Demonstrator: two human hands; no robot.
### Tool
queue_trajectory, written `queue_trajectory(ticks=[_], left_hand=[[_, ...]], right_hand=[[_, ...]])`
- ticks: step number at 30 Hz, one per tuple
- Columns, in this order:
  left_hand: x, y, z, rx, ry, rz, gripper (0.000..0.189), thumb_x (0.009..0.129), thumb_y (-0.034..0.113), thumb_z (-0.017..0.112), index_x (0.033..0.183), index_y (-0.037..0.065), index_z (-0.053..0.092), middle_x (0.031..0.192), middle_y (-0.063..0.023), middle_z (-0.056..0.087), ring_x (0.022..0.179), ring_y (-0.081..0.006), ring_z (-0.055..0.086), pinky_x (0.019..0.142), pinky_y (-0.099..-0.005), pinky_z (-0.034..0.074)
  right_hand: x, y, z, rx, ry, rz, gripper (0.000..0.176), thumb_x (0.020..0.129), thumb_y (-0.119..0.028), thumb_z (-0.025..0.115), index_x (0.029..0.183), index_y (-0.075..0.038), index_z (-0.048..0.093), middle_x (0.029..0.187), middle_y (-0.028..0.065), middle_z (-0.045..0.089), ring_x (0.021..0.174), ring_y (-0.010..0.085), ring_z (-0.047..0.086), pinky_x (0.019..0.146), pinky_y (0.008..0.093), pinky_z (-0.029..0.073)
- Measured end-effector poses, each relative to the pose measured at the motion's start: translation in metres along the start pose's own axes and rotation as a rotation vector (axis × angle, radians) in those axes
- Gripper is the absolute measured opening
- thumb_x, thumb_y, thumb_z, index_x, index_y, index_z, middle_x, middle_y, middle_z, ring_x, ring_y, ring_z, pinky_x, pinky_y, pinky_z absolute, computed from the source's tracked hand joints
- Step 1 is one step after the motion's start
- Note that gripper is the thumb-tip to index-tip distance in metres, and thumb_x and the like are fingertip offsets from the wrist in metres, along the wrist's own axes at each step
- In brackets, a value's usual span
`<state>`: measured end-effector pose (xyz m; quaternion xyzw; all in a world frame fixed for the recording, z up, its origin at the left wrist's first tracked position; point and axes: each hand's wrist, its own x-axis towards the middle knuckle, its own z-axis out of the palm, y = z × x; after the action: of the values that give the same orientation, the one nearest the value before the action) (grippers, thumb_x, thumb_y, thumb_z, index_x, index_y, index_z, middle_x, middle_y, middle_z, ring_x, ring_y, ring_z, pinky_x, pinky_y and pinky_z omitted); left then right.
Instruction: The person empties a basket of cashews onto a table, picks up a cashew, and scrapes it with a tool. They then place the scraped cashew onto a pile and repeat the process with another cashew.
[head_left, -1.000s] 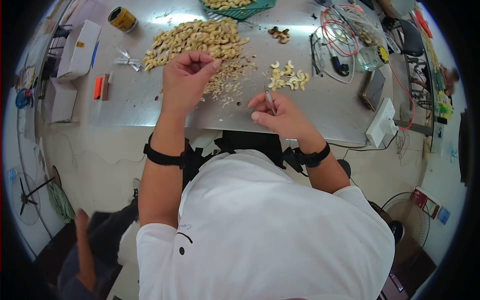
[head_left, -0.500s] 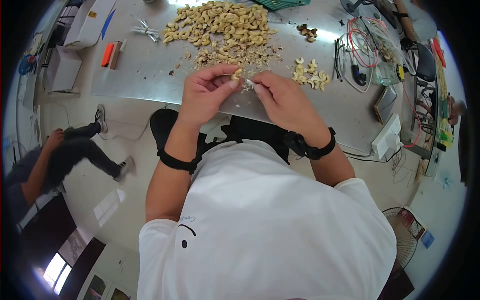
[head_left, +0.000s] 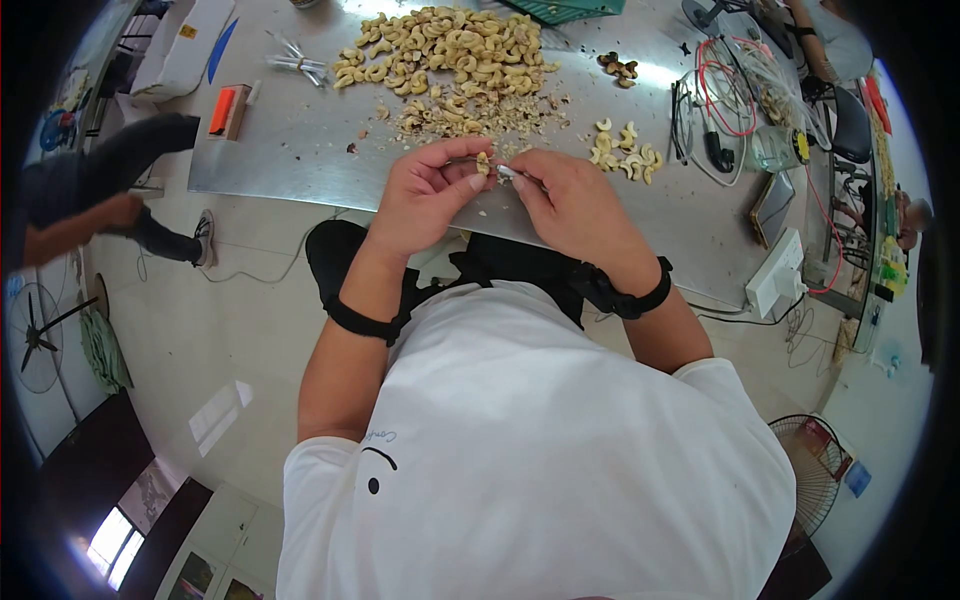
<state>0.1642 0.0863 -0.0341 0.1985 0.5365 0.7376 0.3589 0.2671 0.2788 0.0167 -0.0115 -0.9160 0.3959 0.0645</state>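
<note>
Between the thumb and fingers of my left hand (head_left: 425, 200) is a cashew nut (head_left: 482, 163), held above the front edge of the metal table (head_left: 300, 165). My right hand (head_left: 570, 195) pinches a small silvery-white tool (head_left: 507, 172) close beside that nut; its exact kind is too small to make out. Past my hands lies a big heap of pale cashews (head_left: 460, 45), with skin crumbs and broken bits (head_left: 470, 118) along its near side. A smaller group of cleaner cashews (head_left: 625, 155) is spread to the right. Several dark nuts (head_left: 618, 68) lie farther back.
At the right are tangled cables (head_left: 715, 90), a glass container (head_left: 770, 150), a phone-like slab (head_left: 772, 208) and a white power strip (head_left: 775, 268). An orange-and-brown box (head_left: 228, 112) and a bundle of white sticks (head_left: 298, 62) sit left. A person (head_left: 110, 190) is beyond the left edge.
My hands have shifted slightly right and down, still together, and the cashew has turned in my left fingers. The person at the left has moved farther up along the table's side.
</note>
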Motion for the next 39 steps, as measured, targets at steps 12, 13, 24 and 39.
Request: queue_trajectory(ticks=[12,13,24,39], left_hand=[[0.003,0.003,0.008,-0.046,0.085,0.001,0.041,0.093,-0.009,0.069,0.133,-0.004,0.062,0.110,-0.0094,0.072,0.098,-0.0133,0.071,0.091,-0.0270,0.059],[0.003,0.003,0.010,-0.081,0.096,0.011,0.040,0.093,-0.009,0.069,0.132,-0.004,0.062,0.110,-0.0094,0.072,0.098,-0.0134,0.071,0.091,-0.0271,0.059],[0.002,-0.001,0.001,0.029,0.076,-0.038,0.030,0.093,-0.001,0.074,0.122,-0.001,0.066,0.104,-0.0043,0.073,0.092,-0.0096,0.070,0.084,-0.0257,0.058],[0.004,-0.004,-0.003,-0.005,0.079,-0.072,0.032,0.094,0.000,0.073,0.125,-0.001,0.064,0.104,-0.0030,0.070,0.091,-0.0079,0.067,0.083,-0.0240,0.056]], right_hand=[[-0.001,-0.002,-0.003,-0.040,-0.019,0.028,0.013,0.092,-0.012,0.063,0.101,-0.004,0.069,0.089,0.0186,0.070,0.084,0.0411,0.068,0.074,0.0502,0.053],[0.000,-0.002,-0.003,-0.037,-0.023,0.034,0.013,0.092,-0.012,0.063,0.101,-0.004,0.069,0.089,0.0187,0.070,0.084,0.0409,0.068,0.075,0.0500,0.053],[-0.004,-0.008,-0.003,-0.095,0.080,-0.019,0.011,0.092,-0.010,0.064,0.101,-0.006,0.069,0.088,0.0179,0.067,0.082,0.0414,0.066,0.071,0.0500,0.052],[-0.001,-0.024,-0.009,-0.106,0.190,-0.023,0.013,0.088,-0.009,0.070,0.100,-0.005,0.073,0.083,0.0153,0.069,0.073,0.0357,0.068,0.064,0.0445,0.054]])
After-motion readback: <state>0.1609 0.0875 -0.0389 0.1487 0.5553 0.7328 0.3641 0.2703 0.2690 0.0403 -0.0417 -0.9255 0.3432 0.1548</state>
